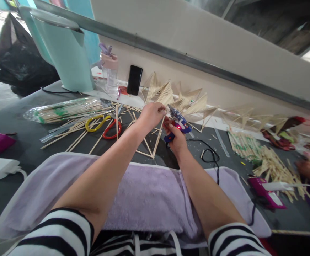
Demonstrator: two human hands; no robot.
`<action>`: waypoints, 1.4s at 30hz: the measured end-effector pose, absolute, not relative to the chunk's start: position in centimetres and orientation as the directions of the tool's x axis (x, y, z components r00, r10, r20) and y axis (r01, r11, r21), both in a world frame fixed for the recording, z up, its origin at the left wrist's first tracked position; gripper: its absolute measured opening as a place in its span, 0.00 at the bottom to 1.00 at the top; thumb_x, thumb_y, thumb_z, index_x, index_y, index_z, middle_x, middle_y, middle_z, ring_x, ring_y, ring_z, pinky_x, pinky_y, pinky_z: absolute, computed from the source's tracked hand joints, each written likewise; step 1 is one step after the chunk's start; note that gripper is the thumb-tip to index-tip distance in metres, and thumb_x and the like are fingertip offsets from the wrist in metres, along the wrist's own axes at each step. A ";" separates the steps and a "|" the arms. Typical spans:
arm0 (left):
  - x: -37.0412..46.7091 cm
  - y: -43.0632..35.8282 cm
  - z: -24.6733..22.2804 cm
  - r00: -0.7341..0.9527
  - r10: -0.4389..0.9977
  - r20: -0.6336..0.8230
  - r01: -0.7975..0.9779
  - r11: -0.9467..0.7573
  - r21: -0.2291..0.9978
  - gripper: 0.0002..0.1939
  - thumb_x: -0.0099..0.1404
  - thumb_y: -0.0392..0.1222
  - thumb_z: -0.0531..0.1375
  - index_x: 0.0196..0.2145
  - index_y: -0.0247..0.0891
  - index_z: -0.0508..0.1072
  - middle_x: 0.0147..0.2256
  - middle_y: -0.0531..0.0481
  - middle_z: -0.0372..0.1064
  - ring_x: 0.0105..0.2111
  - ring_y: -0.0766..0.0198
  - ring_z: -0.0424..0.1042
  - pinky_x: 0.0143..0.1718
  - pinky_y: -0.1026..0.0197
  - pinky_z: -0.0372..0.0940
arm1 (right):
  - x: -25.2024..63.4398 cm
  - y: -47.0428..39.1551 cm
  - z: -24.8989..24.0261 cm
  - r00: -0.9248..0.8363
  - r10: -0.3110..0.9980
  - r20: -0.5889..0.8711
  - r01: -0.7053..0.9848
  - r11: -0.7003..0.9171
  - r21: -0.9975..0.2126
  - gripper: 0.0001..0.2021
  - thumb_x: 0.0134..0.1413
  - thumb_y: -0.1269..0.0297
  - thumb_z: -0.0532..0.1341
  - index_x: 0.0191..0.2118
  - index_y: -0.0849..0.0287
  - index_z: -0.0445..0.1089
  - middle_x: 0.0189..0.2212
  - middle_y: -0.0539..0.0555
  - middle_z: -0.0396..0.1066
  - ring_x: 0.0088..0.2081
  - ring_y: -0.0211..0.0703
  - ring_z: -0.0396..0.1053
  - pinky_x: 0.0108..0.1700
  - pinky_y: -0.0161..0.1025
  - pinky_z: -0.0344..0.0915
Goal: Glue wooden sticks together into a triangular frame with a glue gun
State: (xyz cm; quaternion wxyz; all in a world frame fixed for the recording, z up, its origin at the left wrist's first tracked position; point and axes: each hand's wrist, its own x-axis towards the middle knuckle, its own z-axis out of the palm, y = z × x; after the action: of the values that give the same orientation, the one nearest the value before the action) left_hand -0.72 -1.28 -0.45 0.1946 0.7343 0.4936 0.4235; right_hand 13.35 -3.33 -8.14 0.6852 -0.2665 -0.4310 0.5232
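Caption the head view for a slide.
Right hand grips a blue glue gun beside a wooden-stick frame, the left hand at the frame's far end.

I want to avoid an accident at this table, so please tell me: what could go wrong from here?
The glue gun, in the right hand, has its tip near the left hand; its red light is lit, so it may be hot and could burn the fingers. Its black cord lies loosely looped and might snag. The thin sticks meeting below the hands could shift if bumped.
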 end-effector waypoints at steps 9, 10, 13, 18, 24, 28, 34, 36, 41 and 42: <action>-0.7 -1.5 -0.3 0.156 0.890 0.428 0.556 -0.438 0.706 0.09 0.61 0.34 0.60 0.37 0.34 0.79 0.36 0.46 0.77 0.37 0.62 0.71 0.42 0.61 0.62 | 13.4 -3.4 -8.1 0.088 0.950 0.299 -0.481 0.304 -0.822 0.05 0.40 0.67 0.68 0.28 0.55 0.74 0.34 0.48 0.78 0.47 0.43 0.75 0.51 0.39 0.73; -0.7 -1.5 -0.3 0.156 0.890 0.427 0.554 -0.437 0.709 0.09 0.61 0.34 0.60 0.37 0.34 0.79 0.36 0.46 0.77 0.37 0.61 0.71 0.42 0.61 0.63 | 13.3 -3.4 -8.1 0.091 0.950 0.297 -0.481 0.303 -0.823 0.05 0.40 0.67 0.68 0.28 0.55 0.74 0.34 0.48 0.78 0.47 0.43 0.75 0.51 0.39 0.73; -0.7 -1.5 -0.3 0.154 0.890 0.428 0.549 -0.438 0.712 0.09 0.60 0.34 0.60 0.37 0.34 0.79 0.36 0.45 0.76 0.37 0.61 0.71 0.42 0.61 0.63 | 13.3 -3.4 -8.0 0.100 0.952 0.288 -0.476 0.300 -0.827 0.06 0.40 0.67 0.68 0.28 0.55 0.73 0.34 0.49 0.78 0.47 0.43 0.75 0.50 0.38 0.73; -0.7 -1.5 -0.3 0.158 0.888 0.432 0.549 -0.443 0.709 0.09 0.60 0.35 0.60 0.37 0.34 0.79 0.36 0.45 0.76 0.37 0.61 0.71 0.42 0.61 0.63 | 13.2 -3.5 -7.9 0.110 0.954 0.280 -0.464 0.299 -0.834 0.06 0.39 0.66 0.68 0.27 0.55 0.72 0.33 0.49 0.78 0.47 0.43 0.75 0.51 0.39 0.72; -0.8 -1.3 -0.4 0.152 0.893 0.423 0.552 -0.432 0.713 0.10 0.60 0.36 0.60 0.38 0.34 0.79 0.37 0.45 0.77 0.39 0.59 0.73 0.43 0.61 0.64 | 13.2 -3.4 -8.0 0.112 0.952 0.286 -0.463 0.304 -0.833 0.07 0.39 0.65 0.69 0.27 0.55 0.71 0.33 0.48 0.78 0.48 0.44 0.75 0.52 0.40 0.72; -0.7 -1.3 -0.4 0.150 0.892 0.425 0.546 -0.434 0.717 0.10 0.60 0.36 0.59 0.38 0.35 0.79 0.36 0.45 0.77 0.38 0.60 0.73 0.43 0.60 0.64 | 13.2 -3.3 -8.1 0.102 0.949 0.299 -0.468 0.311 -0.827 0.05 0.41 0.66 0.68 0.28 0.55 0.73 0.34 0.48 0.78 0.47 0.43 0.75 0.51 0.40 0.72; -0.7 -1.2 -0.5 0.147 0.894 0.423 0.542 -0.431 0.721 0.09 0.60 0.36 0.60 0.37 0.35 0.79 0.36 0.45 0.77 0.37 0.60 0.73 0.42 0.61 0.64 | 13.3 -3.4 -8.1 0.105 0.949 0.298 -0.449 0.312 -0.837 0.06 0.40 0.65 0.69 0.28 0.54 0.73 0.34 0.47 0.78 0.49 0.46 0.74 0.53 0.42 0.72; -0.7 -1.1 -0.6 0.150 0.893 0.424 0.541 -0.433 0.721 0.09 0.60 0.36 0.60 0.37 0.35 0.79 0.37 0.45 0.77 0.38 0.60 0.73 0.42 0.60 0.64 | 13.3 -3.4 -8.1 0.100 0.949 0.297 -0.456 0.310 -0.834 0.06 0.40 0.64 0.69 0.28 0.54 0.74 0.34 0.48 0.78 0.50 0.47 0.73 0.54 0.43 0.71; -0.7 -1.2 -0.6 0.156 0.885 0.438 0.543 -0.447 0.711 0.09 0.60 0.36 0.59 0.37 0.35 0.79 0.36 0.45 0.77 0.37 0.60 0.72 0.43 0.60 0.64 | 13.3 -3.3 -8.2 0.106 0.951 0.292 -0.447 0.308 -0.840 0.07 0.39 0.63 0.69 0.28 0.53 0.74 0.34 0.47 0.78 0.52 0.48 0.72 0.56 0.44 0.70; -0.7 -1.3 -0.5 0.158 0.883 0.442 0.545 -0.451 0.707 0.09 0.60 0.36 0.59 0.37 0.35 0.79 0.36 0.45 0.77 0.37 0.61 0.72 0.43 0.60 0.64 | 13.3 -3.3 -8.3 0.108 0.951 0.290 -0.447 0.307 -0.840 0.07 0.39 0.63 0.69 0.28 0.53 0.74 0.34 0.47 0.78 0.52 0.48 0.72 0.56 0.44 0.70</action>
State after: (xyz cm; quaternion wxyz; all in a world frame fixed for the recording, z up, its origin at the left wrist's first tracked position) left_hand -0.74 -1.28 -0.55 0.1966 0.7352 0.4855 0.4302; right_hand 13.31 -3.32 -8.25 0.6844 -0.2930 -0.4302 0.5106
